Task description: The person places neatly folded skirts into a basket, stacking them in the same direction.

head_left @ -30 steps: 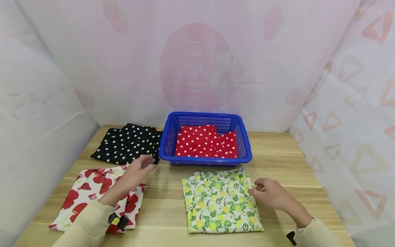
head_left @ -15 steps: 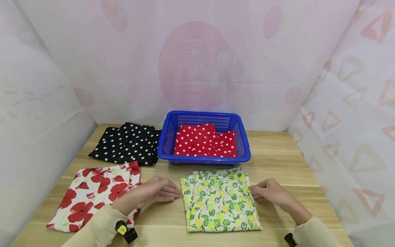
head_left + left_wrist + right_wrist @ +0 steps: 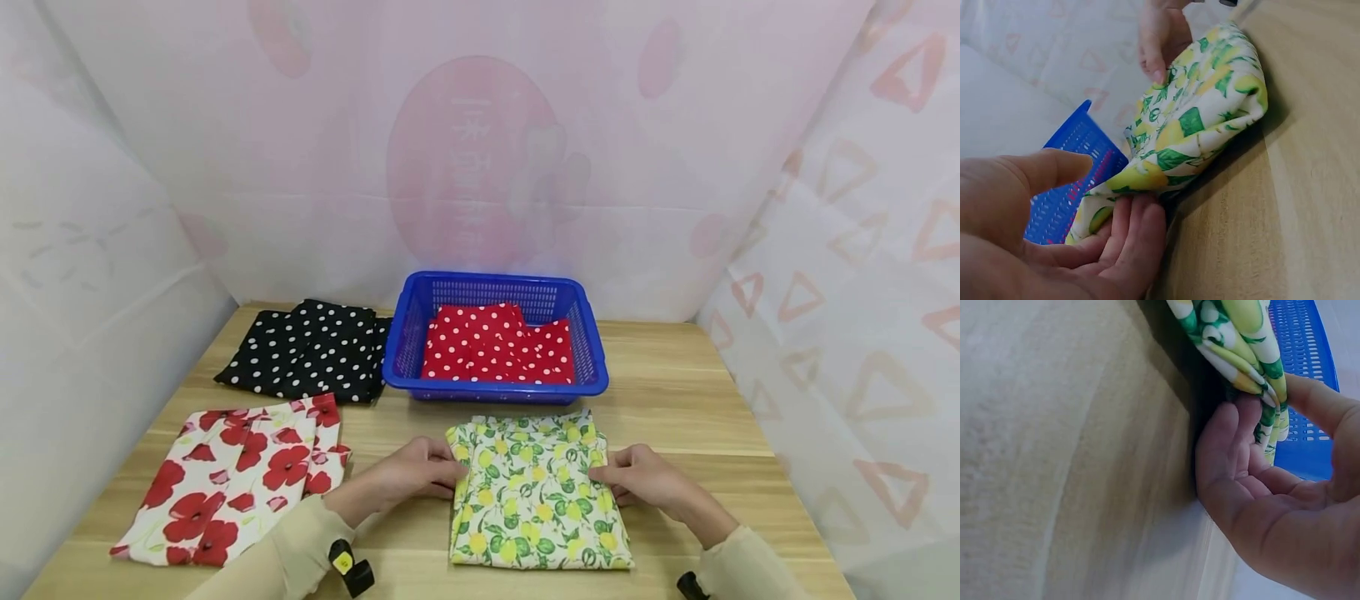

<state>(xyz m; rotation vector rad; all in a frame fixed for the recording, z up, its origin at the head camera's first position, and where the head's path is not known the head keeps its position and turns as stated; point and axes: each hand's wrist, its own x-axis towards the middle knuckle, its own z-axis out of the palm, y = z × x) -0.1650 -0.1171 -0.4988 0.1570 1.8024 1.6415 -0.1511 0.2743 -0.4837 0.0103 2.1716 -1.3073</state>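
Observation:
A folded lemon-print cloth (image 3: 536, 496) lies on the wooden table between both hands, its sides slightly bunched. At its left edge, my left hand (image 3: 416, 475) has its fingertips tucked under the fabric; the left wrist view shows the thumb (image 3: 1063, 169) raised apart from it. My right hand (image 3: 652, 482) pinches the opposite edge, thumb on top and fingers beneath, as the right wrist view shows at the cloth's (image 3: 1254, 356) folded rim. Behind the cloth stands a blue plastic basket (image 3: 495, 390) holding a folded red polka-dot cloth (image 3: 487, 346).
Left of the basket lies a folded black polka-dot cloth (image 3: 322, 350), close against it. Nearer the front left is a folded white cloth with red flowers (image 3: 232, 483), beside my left forearm. Printed white sheets (image 3: 300, 167) enclose the wooden table (image 3: 675, 367) behind and at the sides.
My left hand has come down and right from above the red-flowered cloth to the lemon-print cloth's left edge. My right hand has shifted slightly inward onto its right edge. Both sides have bunched inward.

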